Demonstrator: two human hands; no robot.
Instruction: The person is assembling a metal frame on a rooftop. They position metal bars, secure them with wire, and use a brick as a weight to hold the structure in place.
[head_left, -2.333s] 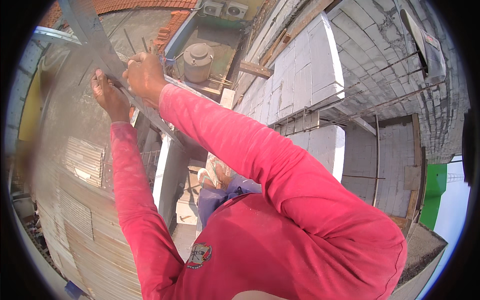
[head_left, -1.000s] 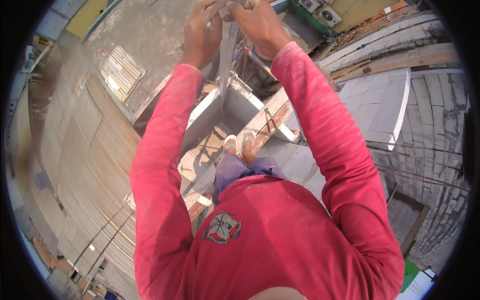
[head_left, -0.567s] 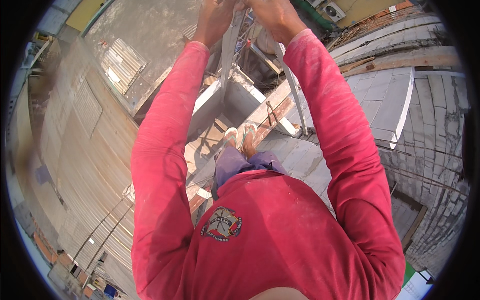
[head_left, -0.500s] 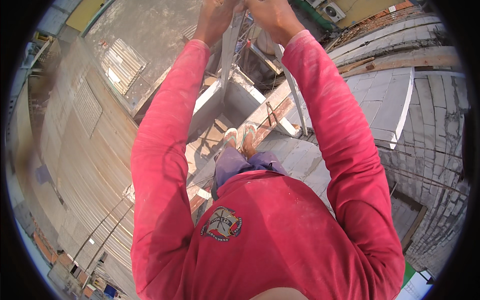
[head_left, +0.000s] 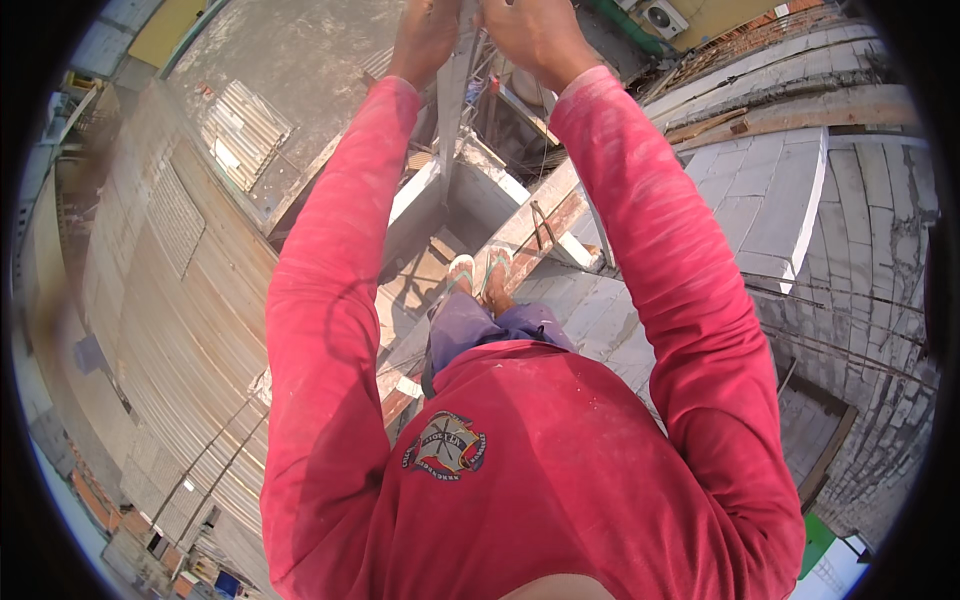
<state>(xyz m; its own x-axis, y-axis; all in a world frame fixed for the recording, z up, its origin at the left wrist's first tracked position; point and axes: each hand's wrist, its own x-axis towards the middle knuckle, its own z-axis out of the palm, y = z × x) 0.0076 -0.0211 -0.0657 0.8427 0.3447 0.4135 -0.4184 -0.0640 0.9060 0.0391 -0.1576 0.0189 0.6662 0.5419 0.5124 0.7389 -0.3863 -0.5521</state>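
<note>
Both of my arms, in dusty red sleeves, reach up and forward. My left hand [head_left: 428, 40] is at the top edge, its fingers cut off by the picture. To its right, my right hand [head_left: 537, 38] is also raised, with its fingertips out of view. Whether either hand grips anything cannot be seen. A thin grey upright bar [head_left: 455, 105] runs down between the hands to the corner of a wall. Below, my feet in pale flip-flops [head_left: 461, 269] stand on a narrow ledge.
A light grey block wall [head_left: 455, 205] borders a deep drop in front of my feet. Bent rebar [head_left: 543, 225] sticks up from the ledge at right. Corrugated roofing [head_left: 150, 300] spreads below on the left. Pale blocks [head_left: 760, 200] and a timber plank [head_left: 800, 112] are on the right.
My right hand and forearm have shifted slightly left and up. My left hand has moved a little up. A gap now shows between the hands.
</note>
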